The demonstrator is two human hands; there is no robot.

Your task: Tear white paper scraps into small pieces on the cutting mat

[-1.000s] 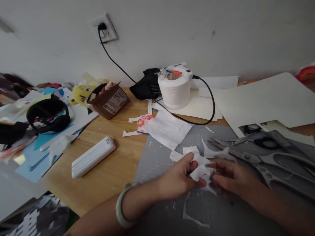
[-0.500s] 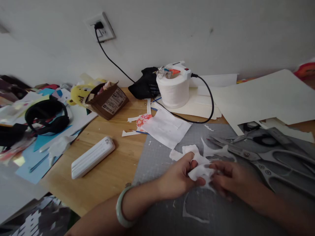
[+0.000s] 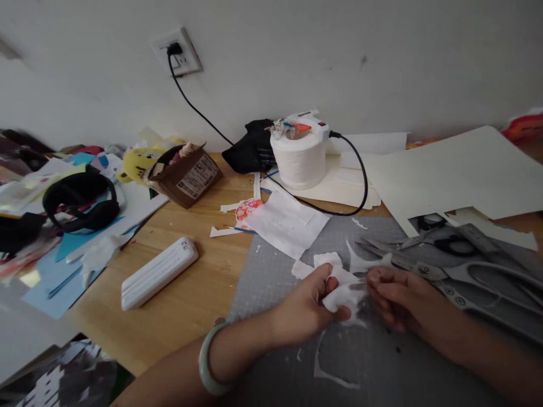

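Note:
A crumpled white piece [image 3: 345, 297], paper or thin cloth, is pinched in my left hand [image 3: 311, 305] above the grey cutting mat [image 3: 263, 288]. Just right of it, my right hand [image 3: 407, 299] has its fingers curled with the fingertips together; whether anything small sits between them is too blurred to tell. Behind my hands lie white scraps [image 3: 328, 259] and a larger cut scrap [image 3: 365, 261]. Large metal scissors [image 3: 453, 277] rest to the right, partly behind my right hand. A thin curved offcut [image 3: 333, 377] lies nearer on the mat.
A white roll [image 3: 299, 161] with a black cable [image 3: 363, 169] stands at the back. White sheet [image 3: 286, 217], brown box [image 3: 193, 175] and white power bank [image 3: 159, 272] lie leftward. Headphones [image 3: 80, 200] are far left. Cream card [image 3: 449, 169] covers the back right.
My right hand has drawn slightly right, away from the white piece, leaving a small gap. My left hand still holds the piece. The view has shifted slightly.

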